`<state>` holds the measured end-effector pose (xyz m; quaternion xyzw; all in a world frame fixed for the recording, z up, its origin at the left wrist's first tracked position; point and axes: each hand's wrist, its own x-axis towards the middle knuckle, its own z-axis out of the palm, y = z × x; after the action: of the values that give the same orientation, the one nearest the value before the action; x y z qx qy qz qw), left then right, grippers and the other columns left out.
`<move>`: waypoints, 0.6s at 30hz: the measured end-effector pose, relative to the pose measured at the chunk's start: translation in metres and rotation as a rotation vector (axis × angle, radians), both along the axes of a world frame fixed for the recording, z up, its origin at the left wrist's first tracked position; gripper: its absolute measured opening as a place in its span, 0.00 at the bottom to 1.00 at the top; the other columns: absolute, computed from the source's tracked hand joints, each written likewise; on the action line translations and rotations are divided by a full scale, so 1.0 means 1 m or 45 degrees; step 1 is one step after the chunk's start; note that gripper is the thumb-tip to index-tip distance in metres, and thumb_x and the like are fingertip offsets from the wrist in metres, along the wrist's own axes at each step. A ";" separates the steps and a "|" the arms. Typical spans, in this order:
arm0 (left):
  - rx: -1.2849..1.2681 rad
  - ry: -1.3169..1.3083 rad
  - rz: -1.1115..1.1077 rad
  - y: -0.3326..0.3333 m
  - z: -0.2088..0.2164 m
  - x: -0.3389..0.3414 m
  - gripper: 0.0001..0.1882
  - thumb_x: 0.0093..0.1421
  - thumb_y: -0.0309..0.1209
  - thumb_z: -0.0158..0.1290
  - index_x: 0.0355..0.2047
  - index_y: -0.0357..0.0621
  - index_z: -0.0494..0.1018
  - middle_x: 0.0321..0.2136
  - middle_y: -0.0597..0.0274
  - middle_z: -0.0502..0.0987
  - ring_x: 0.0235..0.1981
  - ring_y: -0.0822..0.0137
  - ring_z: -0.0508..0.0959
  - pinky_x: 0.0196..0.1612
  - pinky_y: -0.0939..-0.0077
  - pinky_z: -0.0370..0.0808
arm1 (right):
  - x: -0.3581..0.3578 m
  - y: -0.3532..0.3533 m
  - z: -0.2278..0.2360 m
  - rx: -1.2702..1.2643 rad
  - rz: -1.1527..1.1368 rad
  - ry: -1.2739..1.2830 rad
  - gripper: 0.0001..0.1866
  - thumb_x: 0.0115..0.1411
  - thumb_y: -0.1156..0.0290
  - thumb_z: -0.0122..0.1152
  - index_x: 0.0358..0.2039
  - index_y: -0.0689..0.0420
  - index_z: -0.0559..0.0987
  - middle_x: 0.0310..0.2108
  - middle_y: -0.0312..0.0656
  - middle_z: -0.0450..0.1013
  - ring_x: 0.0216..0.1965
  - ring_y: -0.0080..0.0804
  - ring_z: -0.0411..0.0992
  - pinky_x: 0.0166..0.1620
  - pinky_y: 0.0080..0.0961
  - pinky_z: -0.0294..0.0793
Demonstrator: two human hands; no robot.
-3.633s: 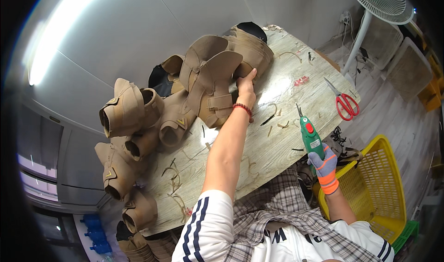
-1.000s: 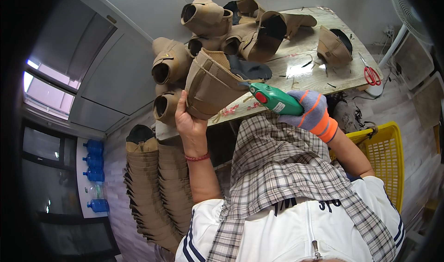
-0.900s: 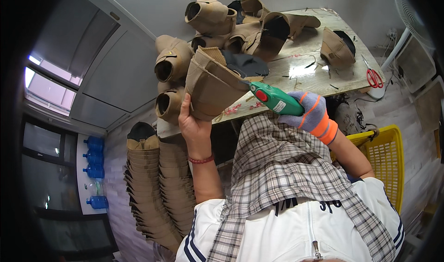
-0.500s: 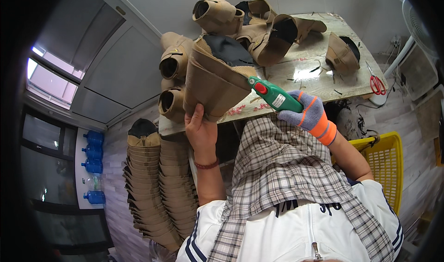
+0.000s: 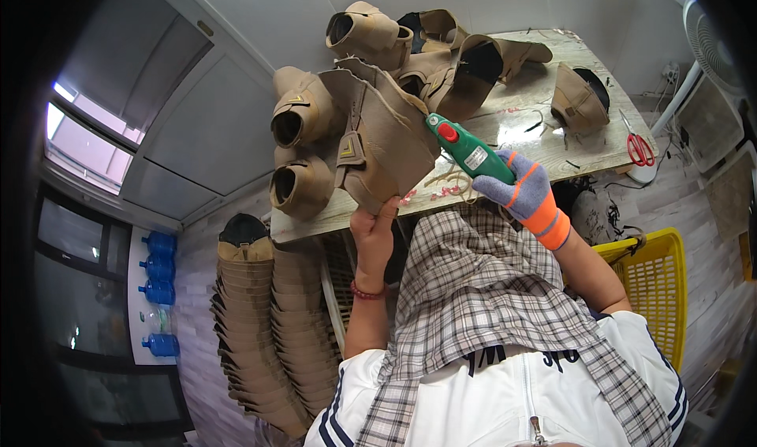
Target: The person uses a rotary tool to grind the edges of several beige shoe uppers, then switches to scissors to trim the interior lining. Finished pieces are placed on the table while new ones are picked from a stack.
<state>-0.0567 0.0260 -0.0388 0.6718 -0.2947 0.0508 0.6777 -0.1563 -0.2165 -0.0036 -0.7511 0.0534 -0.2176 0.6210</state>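
My bare left hand (image 5: 374, 238) pinches the lower edge of a tan boot upper (image 5: 390, 151), holding it up over the near side of the table. A strap with a yellow V-shaped mark shows on the upper's left part. In a grey and orange glove, my right hand (image 5: 524, 190) grips a green handheld electric cutter (image 5: 473, 151) with a red button. The cutter's tip meets the upper's right edge near its top; the blade itself is too small to make out.
More boot uppers (image 5: 461, 76) crowd the table's back and left, with one (image 5: 579, 100) at the right. Red-handled scissors (image 5: 640, 149) lie by scraps on the tabletop (image 5: 520, 135). Stacked uppers (image 5: 252, 321) stand on the floor at left; a yellow basket (image 5: 670, 281) is at right.
My left hand has shifted right and slightly down, turning the boot upper so its marked strap now shows. The cutter has stayed at the upper's edge, tilted slightly more downward.
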 end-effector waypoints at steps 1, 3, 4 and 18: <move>0.164 -0.198 0.110 -0.004 -0.001 -0.001 0.07 0.63 0.24 0.56 0.40 0.34 0.78 0.30 0.59 0.81 0.28 0.73 0.73 0.33 0.77 0.69 | 0.001 -0.001 -0.001 0.007 -0.010 0.016 0.27 0.50 0.53 0.76 0.41 0.61 0.80 0.26 0.36 0.78 0.26 0.16 0.72 0.31 0.18 0.73; 0.292 -0.374 0.163 -0.008 0.000 -0.005 0.07 0.64 0.25 0.55 0.39 0.34 0.78 0.29 0.56 0.80 0.27 0.69 0.74 0.32 0.76 0.69 | 0.004 -0.003 -0.005 0.023 -0.028 0.048 0.26 0.50 0.52 0.75 0.39 0.61 0.80 0.26 0.35 0.77 0.26 0.16 0.71 0.30 0.18 0.72; 0.357 -0.462 0.192 -0.010 0.001 -0.006 0.07 0.65 0.26 0.54 0.39 0.34 0.78 0.28 0.54 0.79 0.27 0.67 0.74 0.32 0.75 0.69 | 0.004 -0.004 -0.003 0.044 -0.016 0.067 0.26 0.51 0.52 0.75 0.39 0.61 0.80 0.25 0.35 0.77 0.26 0.16 0.71 0.30 0.18 0.71; 0.802 -1.040 0.065 -0.009 -0.008 0.012 0.16 0.57 0.19 0.48 0.46 0.33 0.74 0.45 0.43 0.75 0.46 0.40 0.73 0.48 0.51 0.71 | 0.009 -0.028 0.010 0.234 -0.008 0.024 0.22 0.56 0.52 0.70 0.31 0.61 0.78 0.19 0.32 0.70 0.19 0.14 0.65 0.23 0.17 0.64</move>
<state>-0.0443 0.0173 -0.0472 0.7757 -0.5198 0.2344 0.2705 -0.1473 -0.2449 0.0061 -0.6929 0.0812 -0.2068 0.6860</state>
